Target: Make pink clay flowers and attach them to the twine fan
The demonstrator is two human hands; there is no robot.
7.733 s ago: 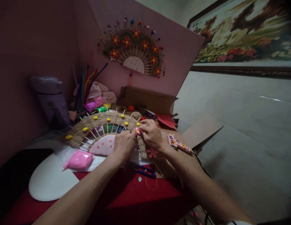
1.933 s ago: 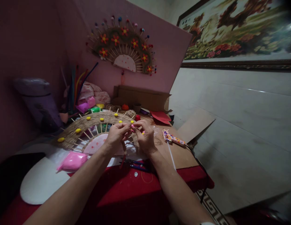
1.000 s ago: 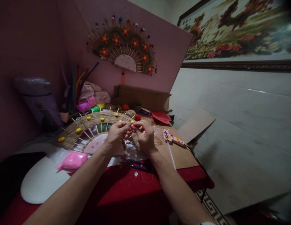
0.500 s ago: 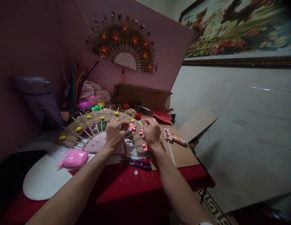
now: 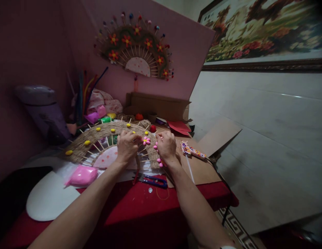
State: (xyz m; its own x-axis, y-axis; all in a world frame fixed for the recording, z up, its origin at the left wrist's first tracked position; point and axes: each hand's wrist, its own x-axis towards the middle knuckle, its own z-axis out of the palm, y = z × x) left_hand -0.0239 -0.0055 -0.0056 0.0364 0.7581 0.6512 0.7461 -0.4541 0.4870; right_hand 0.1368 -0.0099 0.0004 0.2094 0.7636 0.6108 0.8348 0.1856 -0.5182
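Observation:
A woven straw arch (image 5: 80,147) on thin sticks lies on the table, dotted with yellow pieces. Its right side bears pink flowers with yellow centres, one (image 5: 146,140) between my hands. My left hand (image 5: 127,146) is closed at that flower's left edge; whatever its fingertips pinch is too small to name. Over the arch's right side my right hand (image 5: 166,145) has its fingers pressed together, partly covering two more pink flowers; its fingertips' contents cannot be made out. A half-round pink dotted piece (image 5: 105,159) sits inside the arch.
Blue snips (image 5: 155,181) lie near the front on the red cloth (image 5: 140,211). A pink clay packet (image 5: 83,175) and white disc (image 5: 49,197) are at left. A patterned glue gun (image 5: 193,151) rests on cardboard at right. A finished fan (image 5: 137,65) stands behind.
My left fingertips have closed in slightly beside the flower, uncovering a yellow piece behind them. My right hand has shifted slightly left, covering more of the pink flowers.

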